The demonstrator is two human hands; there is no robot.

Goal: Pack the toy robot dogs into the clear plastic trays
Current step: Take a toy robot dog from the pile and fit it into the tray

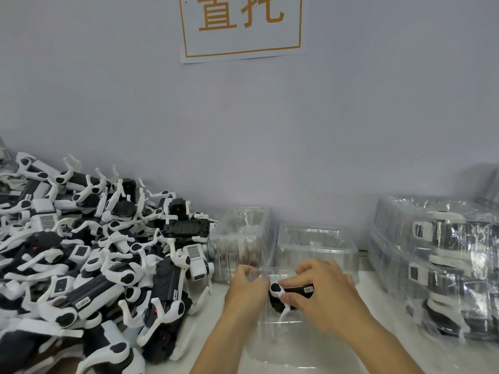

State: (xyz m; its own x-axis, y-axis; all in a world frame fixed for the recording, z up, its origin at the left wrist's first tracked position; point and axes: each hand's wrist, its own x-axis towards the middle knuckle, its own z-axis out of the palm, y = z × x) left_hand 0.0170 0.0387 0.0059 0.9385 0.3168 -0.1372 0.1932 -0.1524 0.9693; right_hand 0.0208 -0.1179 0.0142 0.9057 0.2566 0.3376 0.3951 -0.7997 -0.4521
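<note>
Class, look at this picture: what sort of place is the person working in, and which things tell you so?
Probably a toy factory's packing bench. A big heap of identical robot dogs lies on the left, empty clear trays stand by the wall, filled trays are stacked on the right, and a printed sign hangs above.

A heap of toy robot dogs (89,252) is piled on the left of the counter (216,330), against the wall (243,130). Two empty trays (243,233) are set behind the hands (318,295), at the wall. Stacked filled trays (437,265) are found at the right. A sign (241,25) is fixed on the wall above.
</note>
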